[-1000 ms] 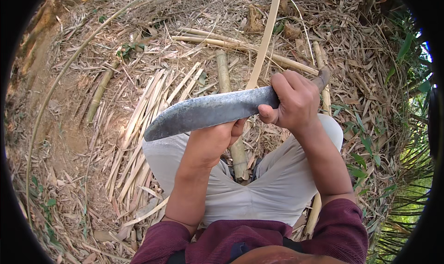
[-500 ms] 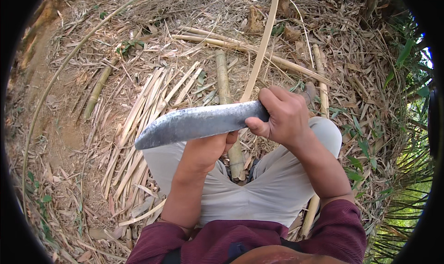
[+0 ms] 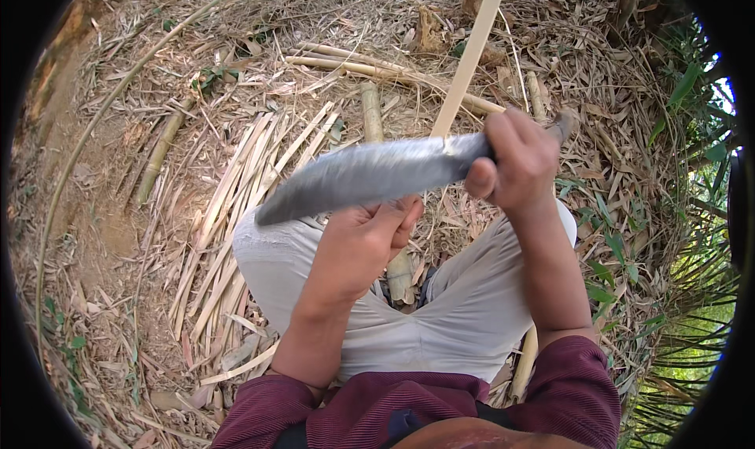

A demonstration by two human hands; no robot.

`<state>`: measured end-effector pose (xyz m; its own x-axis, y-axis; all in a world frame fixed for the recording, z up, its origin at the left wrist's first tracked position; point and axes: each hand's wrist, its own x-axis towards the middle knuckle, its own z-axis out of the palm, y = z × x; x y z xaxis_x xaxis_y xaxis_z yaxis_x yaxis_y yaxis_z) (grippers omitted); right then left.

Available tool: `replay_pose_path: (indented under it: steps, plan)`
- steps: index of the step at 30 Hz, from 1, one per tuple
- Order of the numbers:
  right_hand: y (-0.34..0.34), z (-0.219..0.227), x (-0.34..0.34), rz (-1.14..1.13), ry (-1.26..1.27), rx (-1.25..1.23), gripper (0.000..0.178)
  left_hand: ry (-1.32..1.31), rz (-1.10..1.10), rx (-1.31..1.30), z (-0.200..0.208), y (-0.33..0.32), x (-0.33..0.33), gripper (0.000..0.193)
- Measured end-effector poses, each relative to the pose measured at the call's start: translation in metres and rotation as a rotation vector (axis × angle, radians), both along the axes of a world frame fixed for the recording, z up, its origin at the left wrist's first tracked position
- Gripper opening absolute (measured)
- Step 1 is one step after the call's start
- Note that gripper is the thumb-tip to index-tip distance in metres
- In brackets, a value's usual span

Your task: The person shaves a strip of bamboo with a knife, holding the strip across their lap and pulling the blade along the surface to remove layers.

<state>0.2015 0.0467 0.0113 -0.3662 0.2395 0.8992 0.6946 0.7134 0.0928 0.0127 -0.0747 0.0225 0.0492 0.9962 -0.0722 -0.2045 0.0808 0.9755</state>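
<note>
My right hand [image 3: 523, 162] is wrapped round the handle of a machete [image 3: 370, 174], whose broad dark blade points left across my lap, blurred by motion. The handle's wooden end shows beyond my fist. A long pale bamboo strip [image 3: 469, 60] rises from behind the blade, leaning away to the upper right, and the blade's edge region crosses it. Below the blade, my left hand [image 3: 366, 241] is closed with thumb and fingers pinched together. It appears to grip the strip's near end, though the blade hides the part just above the fingers.
Split bamboo strips [image 3: 236, 197] lie in a pile left of my knees. A bamboo pole section [image 3: 371, 111] lies ahead, between my legs. Longer split pieces [image 3: 354, 65] lie beyond it. A short bamboo piece [image 3: 163, 150] is farther left on leaf litter; green plants edge the right.
My right hand and the machete have moved right and away from me. My left hand has shifted slightly forward, and the bamboo strip has swung right.
</note>
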Motion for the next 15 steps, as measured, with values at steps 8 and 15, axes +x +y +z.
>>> replay_pose_path:
  steps: [8,15]
  plan:
    - [0.033,0.006,0.05,0.042,0.857,-0.813,0.072,-0.083,-0.071,-0.178,-0.014,-0.003,-0.005,0.043]
    - [-0.025,0.003,-0.009,0.57,0.657,-1.187,0.046,-0.01,-0.142,-0.145,-0.015,0.002,-0.008,0.041]
